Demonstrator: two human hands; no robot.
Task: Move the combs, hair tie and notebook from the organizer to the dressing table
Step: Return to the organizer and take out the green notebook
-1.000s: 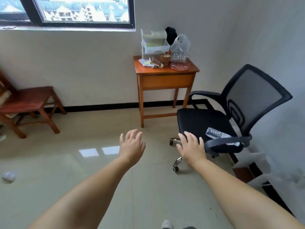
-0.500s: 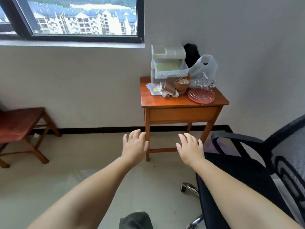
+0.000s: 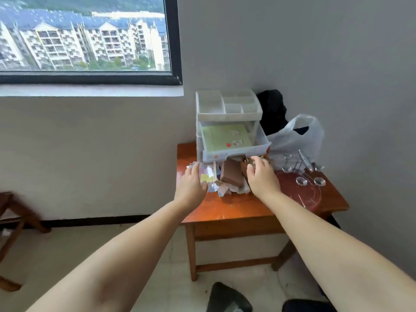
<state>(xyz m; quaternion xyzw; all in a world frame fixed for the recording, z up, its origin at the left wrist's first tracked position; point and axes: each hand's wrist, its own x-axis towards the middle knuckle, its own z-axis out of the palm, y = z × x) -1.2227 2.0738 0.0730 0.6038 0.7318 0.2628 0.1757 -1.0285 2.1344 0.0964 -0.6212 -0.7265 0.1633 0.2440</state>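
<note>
Item: notebook (image 3: 225,138), pale green, flat in the pulled-out drawer of the white organizer (image 3: 229,113). From where I watched, it lay just above and a little beyond both hands, its long side running left to right across the drawer, level with the drawer front.

Item: right hand (image 3: 262,176), fingers loosely spread and curled, nothing held; it hovered just under the drawer's front lip, over a brown bowl I could only partly see. I judged this hand the nearer to the notebook, which sat up and slightly left of it.

Item: left hand (image 3: 191,184), open, palm down, empty, at the left edge of the paper clutter (image 3: 210,179) on the tabletop (image 3: 236,208); the notebook lay up and to its right.

Combs and hair tie: I could not pick them out; the organizer's top compartments looked bare from this angle.

Change: half a second before, both hands hung well short of the tabletop, over the floor; now they were over it, close beneath the drawer, and the whole stand filled far more of my view
</note>
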